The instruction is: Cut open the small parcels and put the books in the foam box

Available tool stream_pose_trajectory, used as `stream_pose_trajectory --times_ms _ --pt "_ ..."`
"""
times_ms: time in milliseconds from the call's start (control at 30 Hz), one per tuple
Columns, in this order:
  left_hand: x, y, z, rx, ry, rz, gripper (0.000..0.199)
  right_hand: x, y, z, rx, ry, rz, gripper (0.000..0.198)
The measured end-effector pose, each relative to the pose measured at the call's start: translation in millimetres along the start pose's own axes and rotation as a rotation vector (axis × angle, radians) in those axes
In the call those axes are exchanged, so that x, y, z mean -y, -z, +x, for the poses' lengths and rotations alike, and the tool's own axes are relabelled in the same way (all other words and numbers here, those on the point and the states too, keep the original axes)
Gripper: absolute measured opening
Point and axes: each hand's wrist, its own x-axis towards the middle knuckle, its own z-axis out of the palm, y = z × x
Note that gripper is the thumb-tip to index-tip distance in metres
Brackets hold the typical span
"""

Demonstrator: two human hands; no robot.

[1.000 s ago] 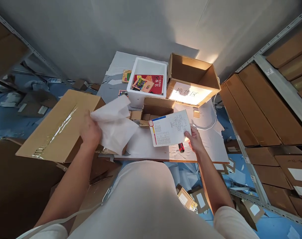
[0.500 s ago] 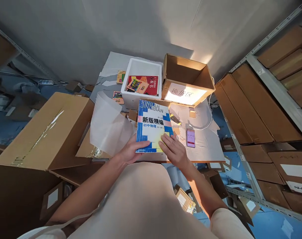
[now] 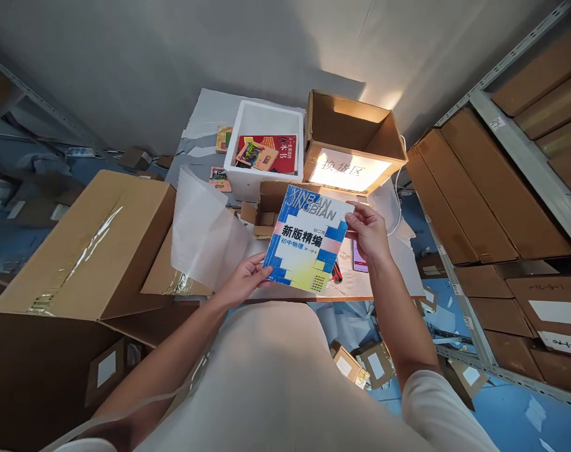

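Note:
A blue, white and yellow paperback book (image 3: 304, 242) is held up over the table's front edge, its cover facing me and tilted clockwise. My left hand (image 3: 248, 276) pinches its lower left corner, with the thumb on the cover. At the upper right edge, my right hand (image 3: 368, 229) grips it between thumb and fingers. Behind the book stands a small open cardboard box (image 3: 271, 204), partly hidden. A red and black tool (image 3: 336, 272) shows just past the book's lower right, mostly covered. The phone (image 3: 359, 258) lies partly behind my right hand.
At the back of the table (image 3: 196, 122) stand a white foam box (image 3: 250, 185) with books inside and an open carton (image 3: 356, 135) with a handwritten sign. White wrapping sheet (image 3: 205, 232) and a large carton (image 3: 88, 245) are at left. Shelves of cartons (image 3: 474, 182) line the right.
My right hand has moved from the cover's lower part to the upper right edge. The book has turned clockwise and shifted right, uncovering the small box behind.

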Motion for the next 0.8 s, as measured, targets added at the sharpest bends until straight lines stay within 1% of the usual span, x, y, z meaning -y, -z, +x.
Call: stream_pose_trajectory --times_ms 67,167,267,367,433,500,567,633,733,800 --pt "4.9 3.1 -2.4 -0.007 -0.006 0.016 0.058 -5.3 1.8 1.3 -0.017 -0.009 0.000 0.047" --pt "10.0 5.0 -4.7 -0.006 -0.022 -0.031 0.058 -12.4 4.3 3.8 -0.003 0.006 0.006 0.048" --pt "10.9 1.8 -3.6 0.004 -0.042 -0.138 0.054 -15.8 3.0 7.2 0.056 0.065 0.113 0.046" --pt "8.8 -8.3 2.1 0.092 0.013 -0.278 0.047 -15.7 -6.1 12.6 0.168 0.111 0.252 0.049" --pt "6.4 -18.9 7.3 0.180 0.094 -0.350 0.043 -13.7 -14.4 17.2 0.270 0.092 0.279 0.054" --pt "3.3 -29.9 11.0 0.248 0.161 -0.381 0.044 -10.4 -20.1 21.4 0.365 0.047 0.278 0.055" --pt "-0.2 -37.6 10.9 0.271 0.169 -0.397 0.049 -5.8 -20.4 23.8 0.424 0.012 0.263 0.053" --pt "-3.0 -38.8 6.5 0.274 0.145 -0.410 0.060 -0.4 -16.0 24.2 0.450 -0.008 0.216 0.047" --pt "-3.5 -29.9 -4.4 0.241 0.042 -0.467 0.089 8.2 -6.9 23.7 0.442 -0.030 0.111 0.040" --pt "-1.8 -21.3 -9.9 0.187 -0.058 -0.474 0.097 13.6 -2.5 24.4 0.423 -0.034 0.047 0.039"
